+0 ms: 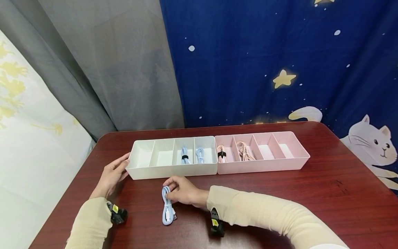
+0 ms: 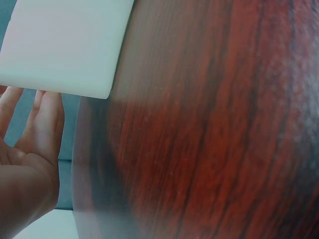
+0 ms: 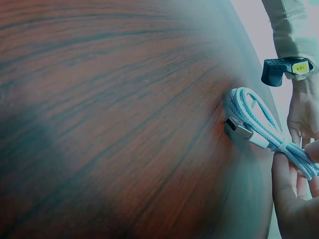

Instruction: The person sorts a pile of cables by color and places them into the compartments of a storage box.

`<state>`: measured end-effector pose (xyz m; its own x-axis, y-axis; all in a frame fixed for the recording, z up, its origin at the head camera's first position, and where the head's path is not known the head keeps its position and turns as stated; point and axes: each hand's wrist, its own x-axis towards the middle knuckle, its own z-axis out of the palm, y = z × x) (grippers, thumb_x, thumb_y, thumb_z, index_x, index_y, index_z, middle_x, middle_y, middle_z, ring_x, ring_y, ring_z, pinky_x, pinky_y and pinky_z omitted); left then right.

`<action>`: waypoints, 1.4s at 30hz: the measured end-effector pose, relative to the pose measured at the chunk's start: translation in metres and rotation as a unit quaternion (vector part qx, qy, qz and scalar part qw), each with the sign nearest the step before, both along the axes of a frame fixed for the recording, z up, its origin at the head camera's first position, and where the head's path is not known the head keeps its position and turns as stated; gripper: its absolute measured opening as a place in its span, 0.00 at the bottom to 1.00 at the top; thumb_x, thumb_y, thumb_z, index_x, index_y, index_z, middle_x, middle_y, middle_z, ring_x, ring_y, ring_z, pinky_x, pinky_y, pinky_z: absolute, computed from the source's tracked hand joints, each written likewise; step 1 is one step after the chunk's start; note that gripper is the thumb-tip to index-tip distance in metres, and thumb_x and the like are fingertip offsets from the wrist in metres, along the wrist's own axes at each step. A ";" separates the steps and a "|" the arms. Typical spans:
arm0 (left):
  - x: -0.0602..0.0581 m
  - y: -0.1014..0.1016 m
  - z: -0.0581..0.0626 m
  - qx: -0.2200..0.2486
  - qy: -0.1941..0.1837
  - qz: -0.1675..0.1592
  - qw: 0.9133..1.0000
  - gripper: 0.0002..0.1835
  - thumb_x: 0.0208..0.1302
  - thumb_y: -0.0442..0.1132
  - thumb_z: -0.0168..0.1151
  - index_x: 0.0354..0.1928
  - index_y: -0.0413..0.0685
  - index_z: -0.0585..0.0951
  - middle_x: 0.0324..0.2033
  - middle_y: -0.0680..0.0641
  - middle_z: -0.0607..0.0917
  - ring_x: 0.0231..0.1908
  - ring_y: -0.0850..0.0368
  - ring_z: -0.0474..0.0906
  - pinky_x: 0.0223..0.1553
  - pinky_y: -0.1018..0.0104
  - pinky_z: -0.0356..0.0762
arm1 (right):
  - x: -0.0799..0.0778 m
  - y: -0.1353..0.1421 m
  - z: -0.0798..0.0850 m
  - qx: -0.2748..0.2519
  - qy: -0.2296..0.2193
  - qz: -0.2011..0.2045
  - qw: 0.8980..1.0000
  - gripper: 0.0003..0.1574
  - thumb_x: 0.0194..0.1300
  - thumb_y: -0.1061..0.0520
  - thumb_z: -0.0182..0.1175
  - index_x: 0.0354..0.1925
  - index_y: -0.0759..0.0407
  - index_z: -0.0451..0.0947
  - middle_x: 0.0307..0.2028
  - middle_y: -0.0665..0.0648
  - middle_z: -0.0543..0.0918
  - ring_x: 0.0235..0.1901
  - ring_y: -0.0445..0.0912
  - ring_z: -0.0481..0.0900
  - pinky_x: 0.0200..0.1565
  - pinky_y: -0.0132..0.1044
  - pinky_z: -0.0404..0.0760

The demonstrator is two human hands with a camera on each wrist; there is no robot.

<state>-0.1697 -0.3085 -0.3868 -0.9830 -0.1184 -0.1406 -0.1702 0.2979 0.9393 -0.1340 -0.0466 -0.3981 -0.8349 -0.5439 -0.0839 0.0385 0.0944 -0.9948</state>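
My right hand point(image 1: 184, 192) pinches a coiled light blue USB cable point(image 1: 167, 209) in front of the white divided box point(image 1: 174, 171). The cable's lower loop points toward me, and its metal plug point(image 3: 238, 127) shows in the right wrist view. At the box's left end, the straight fingers of my left hand point(image 1: 112, 174) touch the outer wall. In the left wrist view their tips meet the box's lower edge point(image 2: 60, 89). Two light blue cables lie in the box's right-hand compartments: a black-strapped one point(image 1: 185, 157) and a smaller coil point(image 1: 200, 155).
A pink divided box point(image 1: 261, 166) stands end to end with the white one. Its two left compartments hold a black-strapped pink cable point(image 1: 221, 154) and a loose pink cable point(image 1: 245, 152). Both boxes rest on a dark red wooden table point(image 1: 264, 188), with curtains point(image 1: 230, 69) behind it.
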 end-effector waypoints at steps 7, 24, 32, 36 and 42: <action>0.000 0.001 0.000 -0.005 -0.004 -0.003 1.000 0.32 0.62 0.57 0.48 0.65 0.54 0.59 0.62 0.41 0.60 0.39 0.77 0.70 0.39 0.78 0.73 | 0.003 0.004 -0.001 -0.024 -0.016 0.002 1.000 0.17 0.49 0.77 0.56 0.40 0.71 0.71 0.25 0.55 0.71 0.22 0.42 0.73 0.27 0.38 0.80; 0.000 0.000 -0.001 -0.002 0.002 0.003 1.000 0.31 0.61 0.56 0.49 0.65 0.54 0.61 0.61 0.43 0.61 0.38 0.77 0.70 0.38 0.79 0.73 | -0.004 0.011 0.013 0.022 0.006 0.006 1.000 0.15 0.49 0.74 0.58 0.39 0.69 0.73 0.25 0.53 0.72 0.23 0.40 0.72 0.26 0.31 0.78; 0.000 0.001 0.000 -0.002 -0.001 0.002 1.000 0.32 0.61 0.57 0.49 0.65 0.54 0.60 0.61 0.42 0.60 0.38 0.77 0.70 0.39 0.78 0.73 | -0.003 0.015 0.018 -0.014 -0.052 0.009 0.998 0.15 0.51 0.76 0.55 0.40 0.71 0.71 0.25 0.56 0.73 0.23 0.42 0.73 0.30 0.39 0.80; 0.001 0.002 0.001 0.001 -0.006 0.005 1.000 0.31 0.61 0.57 0.49 0.65 0.55 0.60 0.62 0.42 0.60 0.38 0.77 0.70 0.40 0.77 0.73 | -0.003 0.016 0.023 -0.019 -0.063 0.017 0.998 0.16 0.51 0.75 0.55 0.41 0.72 0.70 0.26 0.56 0.73 0.24 0.43 0.74 0.30 0.39 0.80; 0.001 0.002 0.001 0.002 -0.009 0.008 1.000 0.31 0.61 0.57 0.49 0.65 0.56 0.60 0.62 0.42 0.60 0.38 0.77 0.70 0.40 0.77 0.73 | -0.004 0.014 0.032 -0.036 -0.071 0.031 0.996 0.15 0.52 0.75 0.54 0.42 0.74 0.70 0.25 0.56 0.73 0.24 0.42 0.74 0.31 0.39 0.80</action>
<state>-0.1686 -0.3068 -0.3860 -0.9782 -0.1343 -0.1584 -0.1918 0.2919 0.9370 -0.1380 -0.0324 -0.3662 -0.7822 -0.6027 -0.1579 0.1757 0.0299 -0.9840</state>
